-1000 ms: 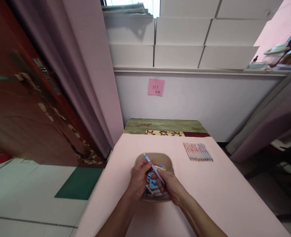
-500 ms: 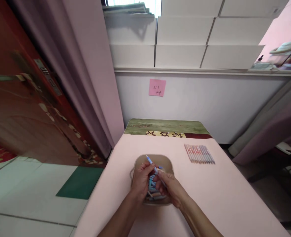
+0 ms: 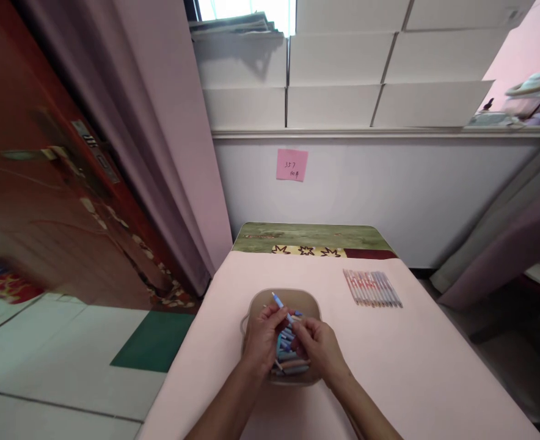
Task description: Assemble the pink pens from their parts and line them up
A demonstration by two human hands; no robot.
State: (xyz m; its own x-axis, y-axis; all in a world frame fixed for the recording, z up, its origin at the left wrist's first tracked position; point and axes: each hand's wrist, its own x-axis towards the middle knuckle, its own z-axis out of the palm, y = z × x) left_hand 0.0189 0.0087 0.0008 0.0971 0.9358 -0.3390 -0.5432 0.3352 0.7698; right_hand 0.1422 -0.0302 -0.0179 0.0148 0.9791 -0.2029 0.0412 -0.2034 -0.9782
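Observation:
A slim blue pen [image 3: 277, 300] slants up and to the left above a beige basket [image 3: 307, 297]. My left hand [image 3: 263, 333] pinches it around the middle, between thumb and fingers. At its lower end, the fingers of my right hand [image 3: 316, 347] are closed on the same pen. Below both hands, several loose pens and markers [image 3: 292, 365], blue, teal and brownish, lie in the basket. My hands partly cover the basket's contents.
On the right of the pink-covered table [image 3: 389, 366] lies a flat row of pens in a clear sleeve [image 3: 372, 288]. A pink note [image 3: 292, 165] sticks to the wall behind. A red door [image 3: 68, 201] stands at the left.
Both hands stay over the basket with the pen between them. The right hand's fingers have shifted slightly at the pen's lower end. The view has moved a little.

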